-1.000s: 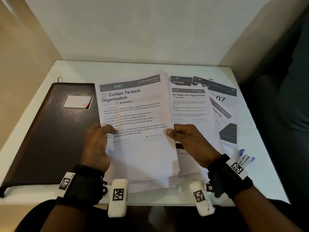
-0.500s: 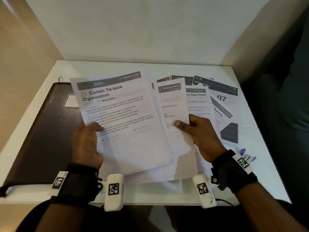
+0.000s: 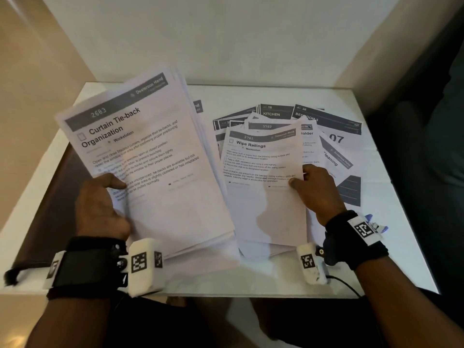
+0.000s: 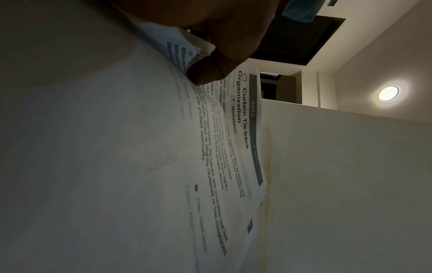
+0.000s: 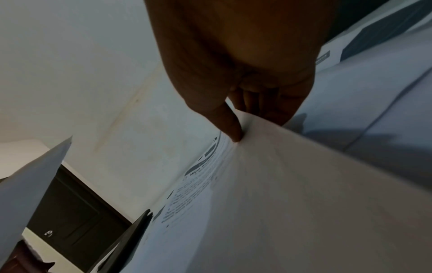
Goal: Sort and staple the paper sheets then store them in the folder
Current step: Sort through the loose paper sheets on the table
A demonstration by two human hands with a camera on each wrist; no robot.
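White table (image 3: pixel 251 277) in a walled nook: the left hand (image 3: pixel 100 207) grips a raised stack (image 3: pixel 160 172) topped "Curtain Tie-back", thumb on its face, over the shut folder (image 3: pixel 50 212). The right hand (image 3: pixel 319 189) pinches the "Wipe Railings" sheet (image 3: pixel 263 197) above fanned loose sheets (image 3: pixel 346 146). Sorting looks half done; stapling and filing remain, and no stapler is clearly visible.

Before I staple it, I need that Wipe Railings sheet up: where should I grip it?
Pinch the Wipe Railings sheet at its right edge, coming from the right, as the right hand does. That edge is free; the left side lies close to the lifted stack.
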